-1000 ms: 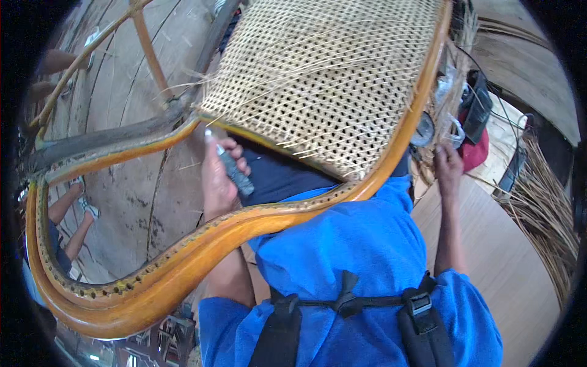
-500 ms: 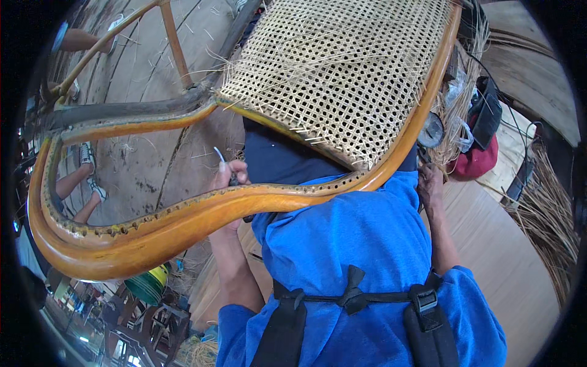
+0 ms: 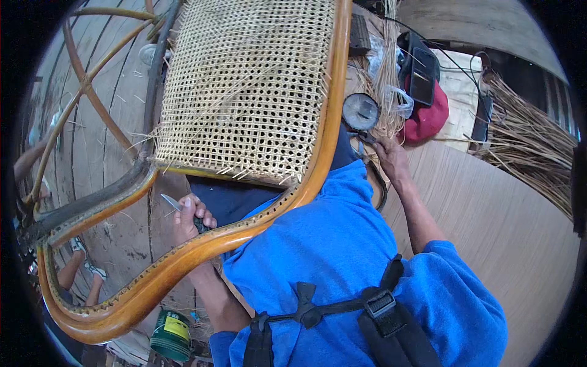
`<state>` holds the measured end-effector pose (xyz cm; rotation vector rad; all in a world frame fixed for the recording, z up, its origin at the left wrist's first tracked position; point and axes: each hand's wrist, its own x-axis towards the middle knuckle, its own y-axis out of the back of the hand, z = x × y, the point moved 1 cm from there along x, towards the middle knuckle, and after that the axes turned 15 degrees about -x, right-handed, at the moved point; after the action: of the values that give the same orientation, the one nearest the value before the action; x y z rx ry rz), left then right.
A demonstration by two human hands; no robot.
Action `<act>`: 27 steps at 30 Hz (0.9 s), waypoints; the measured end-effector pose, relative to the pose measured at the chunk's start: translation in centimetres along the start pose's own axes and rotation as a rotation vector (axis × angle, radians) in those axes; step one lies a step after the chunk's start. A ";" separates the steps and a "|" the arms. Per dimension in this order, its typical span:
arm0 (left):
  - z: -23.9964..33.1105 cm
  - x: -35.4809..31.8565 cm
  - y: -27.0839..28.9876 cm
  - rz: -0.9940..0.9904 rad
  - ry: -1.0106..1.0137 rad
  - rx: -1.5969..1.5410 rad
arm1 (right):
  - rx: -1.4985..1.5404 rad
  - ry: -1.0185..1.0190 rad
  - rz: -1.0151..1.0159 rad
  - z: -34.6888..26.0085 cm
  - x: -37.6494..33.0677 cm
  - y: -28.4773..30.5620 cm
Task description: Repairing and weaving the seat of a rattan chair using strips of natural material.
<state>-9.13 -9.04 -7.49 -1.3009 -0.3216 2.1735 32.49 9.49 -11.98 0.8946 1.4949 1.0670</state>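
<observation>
A curved, varnished wooden frame (image 3: 177, 262) lies over my lap, its inner edge drilled with several small holes. Woven cane webbing (image 3: 244, 92) fills its far part, with loose strand ends along the near edge. Behind the curved rail my left hand (image 3: 188, 221) is closed around a small knife (image 3: 172, 202); its short blade points up and left past my thumb. Over on the right, my right hand (image 3: 393, 160) reaches down to the bench beside a round dark tin (image 3: 361, 112). Its fingers are closed around something dark that I cannot make out.
A red cloth item (image 3: 427, 119), a black case (image 3: 422, 76) and a clear plastic bag (image 3: 397, 101) lie past my right hand. Bundled cane strands (image 3: 526, 131) are at far right. A green bucket (image 3: 171, 336) stands on the floor at lower left, near another person's legs (image 3: 70, 269).
My view has turned to the right, so the frame and webbing sit farther left. The knife in my left hand now tilts more to the left. My right hand has moved a little along the bench.
</observation>
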 end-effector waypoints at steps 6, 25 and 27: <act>-0.6 -0.2 3.0 0.128 -0.031 0.410 | 0.235 0.008 0.083 -1.0 2.4 0.5; 1.2 -9.6 9.5 0.144 0.470 0.670 | -0.006 -0.006 -0.168 2.1 -3.8 -3.7; 1.8 -8.4 9.5 -0.077 0.042 1.277 | 0.031 0.024 -0.184 1.1 -4.3 -2.2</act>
<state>-11.04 -21.47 -5.02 -0.5437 0.8902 1.6667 34.32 4.99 -12.75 0.7515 1.5845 0.9253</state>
